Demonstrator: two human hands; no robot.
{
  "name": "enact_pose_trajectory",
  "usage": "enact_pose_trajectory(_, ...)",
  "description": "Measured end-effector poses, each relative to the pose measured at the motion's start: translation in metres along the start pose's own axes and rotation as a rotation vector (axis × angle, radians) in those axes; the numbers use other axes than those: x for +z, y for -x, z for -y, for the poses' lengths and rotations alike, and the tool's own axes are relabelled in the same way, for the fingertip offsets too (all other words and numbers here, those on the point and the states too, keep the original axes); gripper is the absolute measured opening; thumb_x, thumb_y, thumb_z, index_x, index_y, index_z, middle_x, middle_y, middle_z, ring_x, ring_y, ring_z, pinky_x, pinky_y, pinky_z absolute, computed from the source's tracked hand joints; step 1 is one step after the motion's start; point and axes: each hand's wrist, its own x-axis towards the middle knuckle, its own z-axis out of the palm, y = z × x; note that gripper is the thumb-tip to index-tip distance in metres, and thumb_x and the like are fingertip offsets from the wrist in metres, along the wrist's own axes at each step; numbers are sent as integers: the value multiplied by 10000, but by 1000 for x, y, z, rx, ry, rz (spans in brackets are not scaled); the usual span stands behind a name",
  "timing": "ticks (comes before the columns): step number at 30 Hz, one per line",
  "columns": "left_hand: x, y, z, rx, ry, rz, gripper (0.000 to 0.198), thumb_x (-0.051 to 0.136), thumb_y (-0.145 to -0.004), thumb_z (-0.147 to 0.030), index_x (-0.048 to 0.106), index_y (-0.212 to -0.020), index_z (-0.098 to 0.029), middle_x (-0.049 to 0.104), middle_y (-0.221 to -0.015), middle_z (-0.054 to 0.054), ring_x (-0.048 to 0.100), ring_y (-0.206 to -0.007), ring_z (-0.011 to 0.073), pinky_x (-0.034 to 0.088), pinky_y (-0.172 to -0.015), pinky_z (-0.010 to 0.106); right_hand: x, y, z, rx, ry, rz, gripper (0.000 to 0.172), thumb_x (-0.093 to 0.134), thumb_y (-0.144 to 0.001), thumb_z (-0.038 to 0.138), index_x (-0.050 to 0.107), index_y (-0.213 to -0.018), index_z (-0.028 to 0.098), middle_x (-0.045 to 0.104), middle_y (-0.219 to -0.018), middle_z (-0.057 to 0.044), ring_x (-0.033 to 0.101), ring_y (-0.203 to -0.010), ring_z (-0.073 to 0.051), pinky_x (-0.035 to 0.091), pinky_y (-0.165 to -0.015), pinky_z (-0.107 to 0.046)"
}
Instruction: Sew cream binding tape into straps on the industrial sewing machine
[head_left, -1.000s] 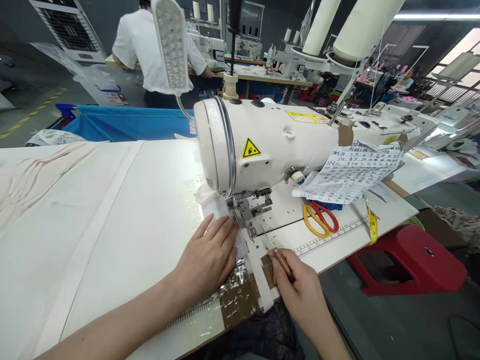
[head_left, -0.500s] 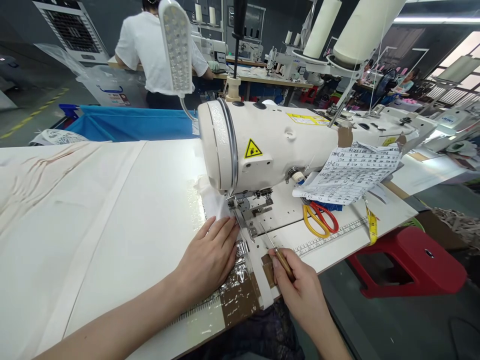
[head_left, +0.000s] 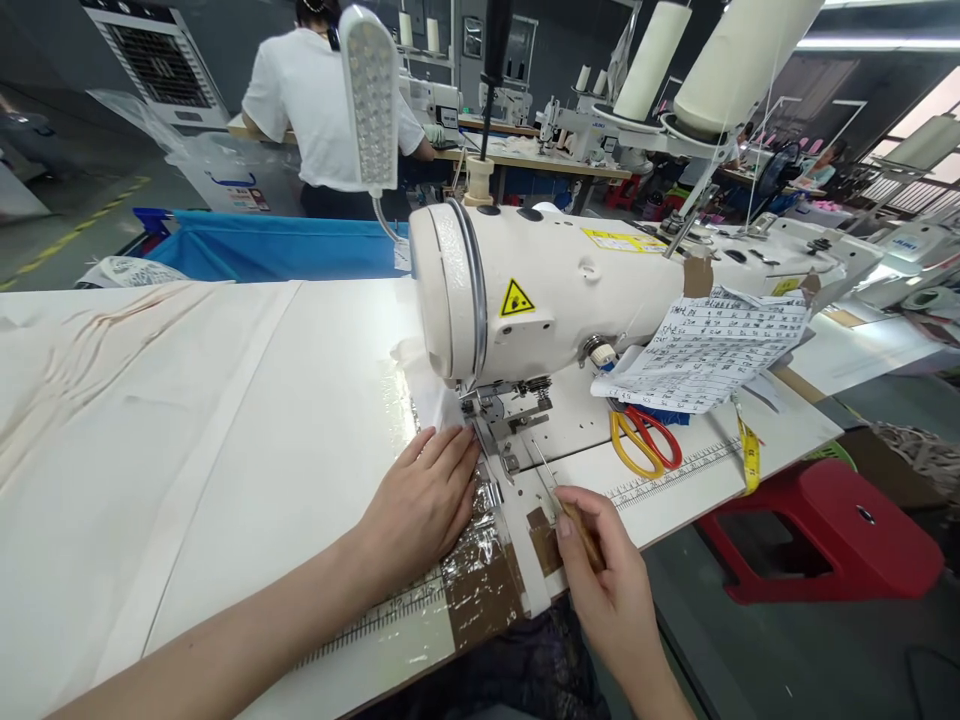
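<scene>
Cream fabric (head_left: 225, 400) lies spread over the tabletop (head_left: 675, 470) and runs under the sewing machine (head_left: 540, 290) foot. Left hand (head_left: 420, 500) rests flat, fingers together, pinning the cloth beside the needle; right hand (head_left: 600, 570) pinches a wooden-handled awl (head_left: 559, 495), tip aimed at the foot to steer the edge.

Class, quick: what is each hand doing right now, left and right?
Left hand: open, flat on the cloth beside the presser foot.
Right hand: closed on a wooden-handled awl.
</scene>
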Motion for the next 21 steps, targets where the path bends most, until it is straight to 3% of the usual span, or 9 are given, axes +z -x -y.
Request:
enact_pose_trajectory(3,1,-2,3,-23,17,-8,442,357,-1015,-256,579,-1334,-44,600,-1380,178,528,-1292,320,405,-1109,499,6,-3,-2,-198,-18,54,170,475,-1018,227,608,-1123,237,617,-869,-23,604,-687,-152,504,-605,-240)
enact_pose_trajectory(9,2,-7,9,-90,97,-3,425,379,-980,-219,582,-1299,-24,605,-1296,198,560,-1174,311,507,-999,481,28,-16,2,-479,149,151,205,448,-994,144,596,-1131,177,617,-826,-39,597,-697,-173,482,-614,-278)
enact_pose_trajectory(15,5,-7,15,-67,155,-60,405,358,-968,-172,599,-1271,-49,621,-1245,186,566,-1142,299,524,-975,475,44,-31,10,-591,536,141,299,397,-1017,172,605,-1219,98,686,-859,-87,652,-683,-209,462,-546,-291)
enact_pose_trajectory(21,5,-7,16,-47,136,-80,400,351,-970,-156,616,-1243,-36,631,-1222,194,577,-1123,305,530,-942,476,50,-35,12,-590,693,141,335,352,-1028,171,614,-1223,96,705,-896,-95,667,-667,-199,439,-525,-293)
